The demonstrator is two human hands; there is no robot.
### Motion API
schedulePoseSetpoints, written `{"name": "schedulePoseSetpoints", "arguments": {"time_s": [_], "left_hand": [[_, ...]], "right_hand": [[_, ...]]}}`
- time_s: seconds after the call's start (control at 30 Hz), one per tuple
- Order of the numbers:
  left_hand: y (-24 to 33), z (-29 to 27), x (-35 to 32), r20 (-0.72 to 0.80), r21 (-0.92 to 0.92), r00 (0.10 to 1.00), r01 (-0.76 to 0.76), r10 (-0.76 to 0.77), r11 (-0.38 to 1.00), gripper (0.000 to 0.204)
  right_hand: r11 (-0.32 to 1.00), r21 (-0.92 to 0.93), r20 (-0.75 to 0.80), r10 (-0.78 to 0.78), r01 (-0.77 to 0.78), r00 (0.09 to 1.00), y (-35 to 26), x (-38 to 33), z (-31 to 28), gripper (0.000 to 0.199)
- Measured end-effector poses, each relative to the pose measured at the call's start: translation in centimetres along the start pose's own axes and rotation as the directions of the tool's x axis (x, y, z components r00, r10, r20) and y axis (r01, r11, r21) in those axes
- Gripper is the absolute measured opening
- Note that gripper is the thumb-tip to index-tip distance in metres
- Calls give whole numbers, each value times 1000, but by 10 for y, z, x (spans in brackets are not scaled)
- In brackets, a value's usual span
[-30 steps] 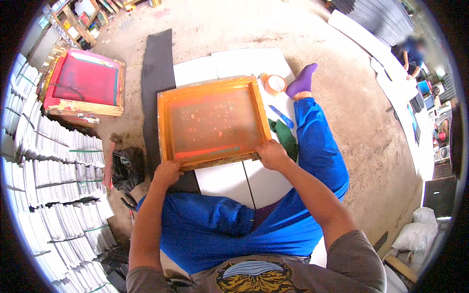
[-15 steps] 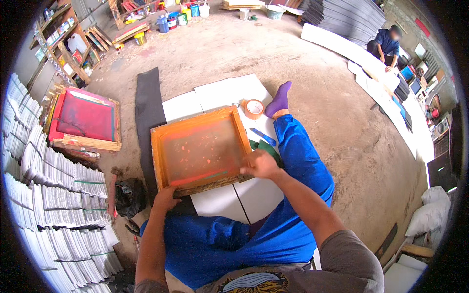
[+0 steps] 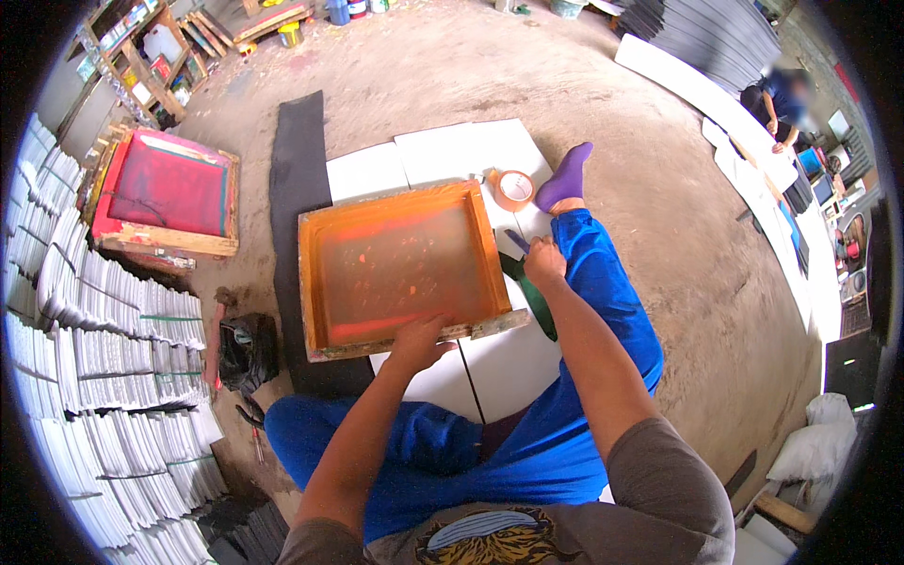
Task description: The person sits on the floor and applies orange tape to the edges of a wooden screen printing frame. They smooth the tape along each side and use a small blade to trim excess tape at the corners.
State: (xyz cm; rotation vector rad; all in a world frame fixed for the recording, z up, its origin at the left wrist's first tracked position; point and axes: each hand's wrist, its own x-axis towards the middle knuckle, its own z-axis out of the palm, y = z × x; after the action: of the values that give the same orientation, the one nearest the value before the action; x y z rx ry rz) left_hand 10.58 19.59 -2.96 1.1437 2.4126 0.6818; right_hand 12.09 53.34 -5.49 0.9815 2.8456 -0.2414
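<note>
An orange-stained wooden screen-printing frame (image 3: 315, 282) with a hazy mesh lies in front of me on white sheets. My left hand (image 3: 419, 345) is closed over its near rim, fingers on the inner side and thumb outside. To the right of the frame my right hand (image 3: 544, 266) closes around a slim blue tool (image 3: 516, 240); its kind is not clear and its lower part is hidden in the fingers. Beneath that hand lies a dark green piece (image 3: 539, 303). A roll of brown tape (image 3: 514, 190) rests beyond it, close to my purple-socked foot.
White sheets (image 3: 471, 151) and a dark strip (image 3: 299, 169) cover the floor here. At left are a red screen frame (image 3: 169, 188) and tall stacks of white sheets (image 3: 122, 367). A black bag (image 3: 250, 348) sits near my left knee. Another person (image 3: 782, 104) works at far right.
My left hand has slid right along the near rim from the left corner. My right hand has left the frame's right side and taken hold of the blue tool.
</note>
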Motion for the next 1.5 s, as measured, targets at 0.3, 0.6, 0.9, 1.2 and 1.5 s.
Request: {"name": "schedulePoseSetpoints", "arguments": {"time_s": [0.3,0.6,0.9,1.2,1.5], "left_hand": [[8,32,10,-154,69,988,35,-24,997,23],[9,56,8,-422,132,901,-47,99,990,14],[6,60,4,-434,192,889,-67,146,979,18],[5,65,6,-461,169,876,-69,141,983,17],[7,61,6,-389,144,916,-45,98,989,19]], "right_hand": [[905,-2,-50,-426,426,903,-21,-98,-88,24],[697,-339,307,-553,632,775,-77,-131,-110,25],[724,-322,386,-488,610,783,-110,-131,-118,18],[694,-364,399,-486,621,777,-117,-127,-107,17],[641,-328,432,-551,693,714,-133,-129,-118,16]]}}
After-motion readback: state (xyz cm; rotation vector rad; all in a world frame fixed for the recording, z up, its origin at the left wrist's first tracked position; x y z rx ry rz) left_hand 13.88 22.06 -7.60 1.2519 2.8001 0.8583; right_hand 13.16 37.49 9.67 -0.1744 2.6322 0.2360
